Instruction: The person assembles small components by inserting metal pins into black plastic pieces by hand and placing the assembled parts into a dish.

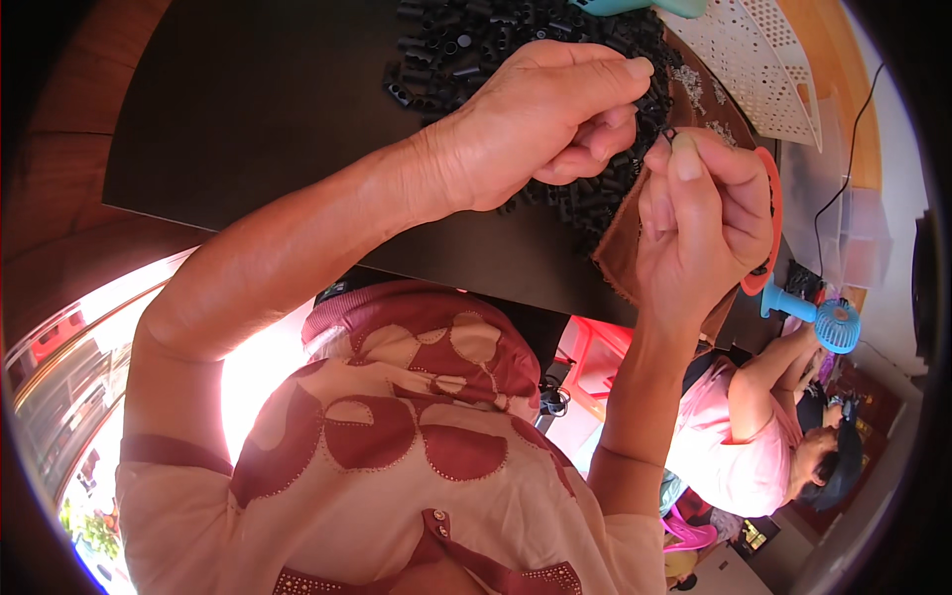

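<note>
Above the dark table (pixel 456 263), my two hands are raised close together. My left hand (pixel 555 124) is closed, thumb pressed on the curled fingers; whatever may be in that pinch is hidden. Lower and to the right, my right hand (pixel 709 208) pinches a small black piece (pixel 669 134) between thumb and forefinger, its tip poking out toward the left hand. Behind and beneath the hands lies a large heap of short black plastic tube-like parts (pixel 426 74). Brown cloth (pixel 622 248) lies by the heap's right side, partly behind my right hand.
Small clear pieces (pixel 689 87) lie beside a white perforated basket (pixel 754 59). An orange-red rim (pixel 775 218) shows behind my right hand, near a small blue fan (pixel 836 325). At right sits another person in pink (pixel 739 446). A red plastic stool (pixel 595 362) stands below the table edge.
</note>
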Demonstrator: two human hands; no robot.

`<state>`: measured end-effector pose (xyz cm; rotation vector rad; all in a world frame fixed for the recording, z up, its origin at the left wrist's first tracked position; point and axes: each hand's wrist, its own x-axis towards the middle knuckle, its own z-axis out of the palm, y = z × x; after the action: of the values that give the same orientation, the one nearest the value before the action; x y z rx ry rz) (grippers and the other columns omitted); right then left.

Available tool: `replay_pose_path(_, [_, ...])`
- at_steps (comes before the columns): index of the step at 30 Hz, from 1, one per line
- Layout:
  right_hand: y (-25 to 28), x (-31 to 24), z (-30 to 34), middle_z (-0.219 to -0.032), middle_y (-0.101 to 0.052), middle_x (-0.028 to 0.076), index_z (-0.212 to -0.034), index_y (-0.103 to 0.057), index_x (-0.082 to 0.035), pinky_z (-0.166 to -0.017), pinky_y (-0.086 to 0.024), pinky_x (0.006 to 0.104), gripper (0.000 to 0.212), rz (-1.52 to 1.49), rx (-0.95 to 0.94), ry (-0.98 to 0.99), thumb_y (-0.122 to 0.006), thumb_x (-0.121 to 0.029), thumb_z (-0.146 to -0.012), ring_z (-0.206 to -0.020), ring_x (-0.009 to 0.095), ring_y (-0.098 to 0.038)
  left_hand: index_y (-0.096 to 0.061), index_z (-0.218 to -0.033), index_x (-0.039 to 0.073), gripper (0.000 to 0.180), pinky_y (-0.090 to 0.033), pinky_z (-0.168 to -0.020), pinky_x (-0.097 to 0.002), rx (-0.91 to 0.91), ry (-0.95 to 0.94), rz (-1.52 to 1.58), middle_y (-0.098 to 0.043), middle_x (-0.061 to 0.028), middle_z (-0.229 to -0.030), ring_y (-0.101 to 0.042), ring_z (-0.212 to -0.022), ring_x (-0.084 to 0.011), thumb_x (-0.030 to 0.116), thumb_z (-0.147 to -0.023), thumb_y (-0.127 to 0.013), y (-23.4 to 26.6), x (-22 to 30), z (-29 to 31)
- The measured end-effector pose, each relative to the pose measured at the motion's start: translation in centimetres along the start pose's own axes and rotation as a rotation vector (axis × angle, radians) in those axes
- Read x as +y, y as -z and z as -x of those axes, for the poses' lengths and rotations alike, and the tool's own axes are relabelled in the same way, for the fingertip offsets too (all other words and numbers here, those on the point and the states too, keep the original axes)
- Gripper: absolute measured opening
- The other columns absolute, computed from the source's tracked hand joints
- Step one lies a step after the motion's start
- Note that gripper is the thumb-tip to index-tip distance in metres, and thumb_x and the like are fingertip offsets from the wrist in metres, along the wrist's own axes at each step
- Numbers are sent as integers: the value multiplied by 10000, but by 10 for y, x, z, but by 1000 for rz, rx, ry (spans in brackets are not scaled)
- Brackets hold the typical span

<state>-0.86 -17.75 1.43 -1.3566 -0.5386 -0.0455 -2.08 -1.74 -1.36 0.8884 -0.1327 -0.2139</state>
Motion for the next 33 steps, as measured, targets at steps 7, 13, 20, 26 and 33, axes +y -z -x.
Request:
replay_pose_path(7, [-1, 0, 3, -837, -665, 96, -940, -602, 5, -466, -357, 167, 123, 91, 2, 39, -617, 103, -867, -552, 19, -464, -501, -740, 75, 395, -226, -415, -219, 26, -16, -81, -498, -16, -631, -344, -465, -56, 361, -1013, -490, -4, -1, 3])
replay_pose_path(13, [-4, 2, 5, -856, -666, 76, -926, -601, 3, -529, -387, 161, 104, 143, -21, 75, -638, 86, -877, -633, 20, -503, -520, -763, 85, 385, -219, -409, -207, 32, -35, -121, -502, -4, -635, -346, -475, -46, 375, -1015, -490, -10, 0, 5])
replay_pose_path(20, [-7, 4, 6, -863, -665, 79, -931, -594, 12, -540, -397, 161, 98, 165, -16, 79, -631, 90, -883, -644, 23, -515, -519, -774, 90, 383, -210, -414, -204, 46, -87, -183, -475, 14, -630, -336, -495, -36, 386, -1015, -495, -9, -3, 6])
replay_pose_path(26, [-12, 9, 8, -885, -662, 86, -939, -591, 21, -621, -454, 174, 107, 165, 5, 104, -620, 106, -881, -712, 52, -575, -517, -769, 97, 370, -205, -424, -204, 66, -107, -186, -458, 24, -621, -320, -497, -32, 375, -1013, -508, -8, -4, 6])
replay_pose_path(33, [-17, 9, 11, -882, -658, 80, -941, -591, 27, -630, -459, 170, 112, 251, 43, 118, -621, 113, -876, -722, 52, -582, -517, -764, 101, 349, -192, -429, -211, 72, -129, -187, -447, 30, -614, -293, -495, -26, 341, -1016, -515, -7, -5, 5])
